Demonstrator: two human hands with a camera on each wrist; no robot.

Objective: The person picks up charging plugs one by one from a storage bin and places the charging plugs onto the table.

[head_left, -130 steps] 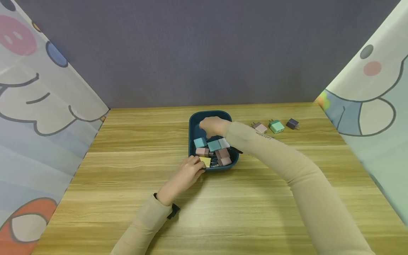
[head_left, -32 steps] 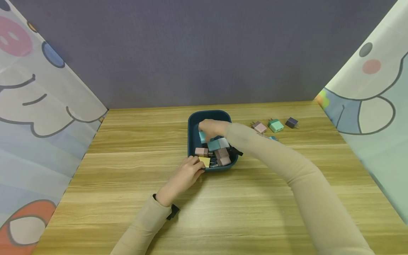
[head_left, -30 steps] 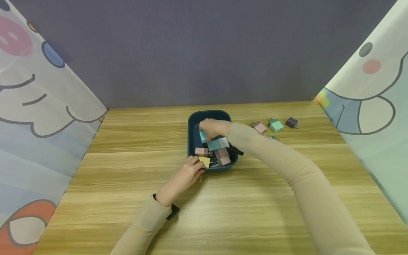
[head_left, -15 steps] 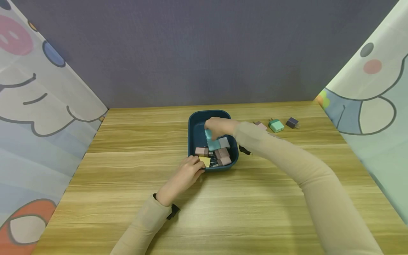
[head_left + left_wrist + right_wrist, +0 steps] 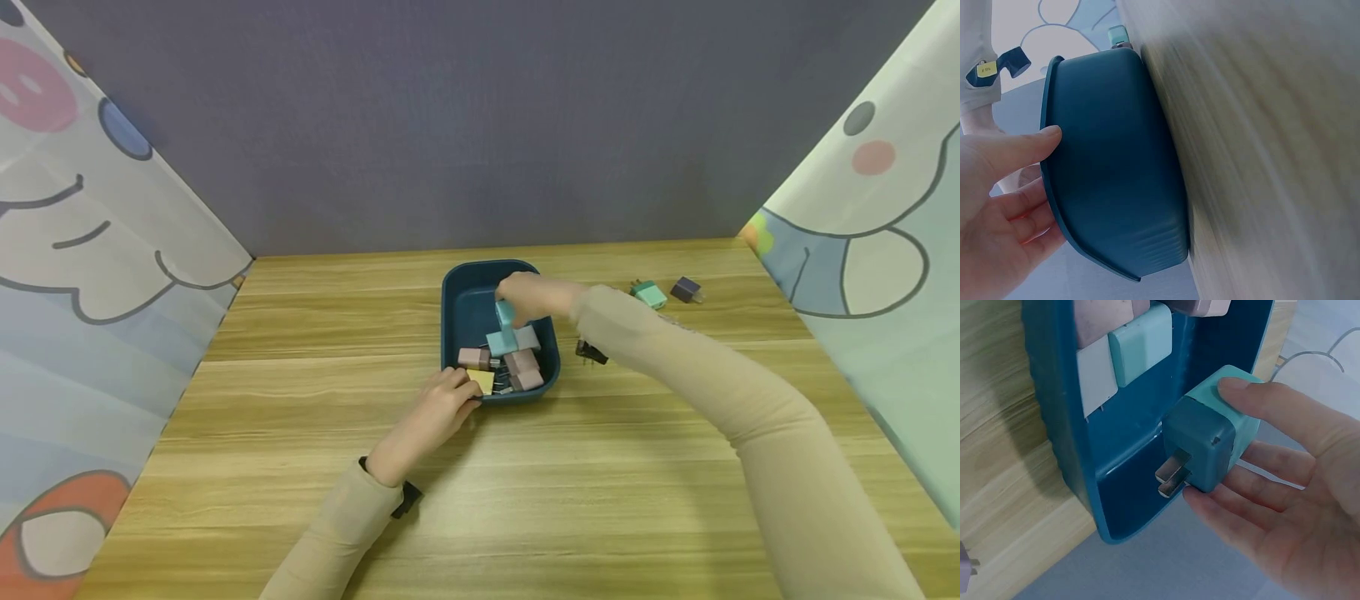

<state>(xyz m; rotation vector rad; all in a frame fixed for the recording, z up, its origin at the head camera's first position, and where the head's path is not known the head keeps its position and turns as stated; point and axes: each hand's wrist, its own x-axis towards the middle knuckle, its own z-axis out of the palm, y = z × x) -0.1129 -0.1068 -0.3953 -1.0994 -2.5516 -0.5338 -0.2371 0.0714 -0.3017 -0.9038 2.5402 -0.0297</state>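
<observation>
A dark blue plastic bin (image 5: 444, 325) sits on the wooden table. My left hand (image 5: 442, 400) grips its near left corner, thumb (image 5: 1047, 139) outside the rim and fingers inside. Over the bin's right side, my right hand (image 5: 534, 296) pinches a teal plug-in charger (image 5: 1213, 425) between thumb and fingers, its two metal prongs bare. Several more chargers lie in the near half of the bin: a yellow one (image 5: 482, 380), a pink one (image 5: 472, 358), another teal one (image 5: 501, 342), a pale one (image 5: 527, 337) and mauve ones (image 5: 522, 361).
Right of the bin, a green charger (image 5: 650, 295) and a dark purple one (image 5: 686, 290) lie on the table (image 5: 337, 333). The right sleeve (image 5: 675, 367) crosses in front of others there. A grey panel (image 5: 480, 125) stands behind, with cartoon-printed sheets at both sides.
The teal charger, lying in the bin at first, is now in my right hand, lifted and carried rightward toward the bin's right edge. My left hand has stayed on the rim.
</observation>
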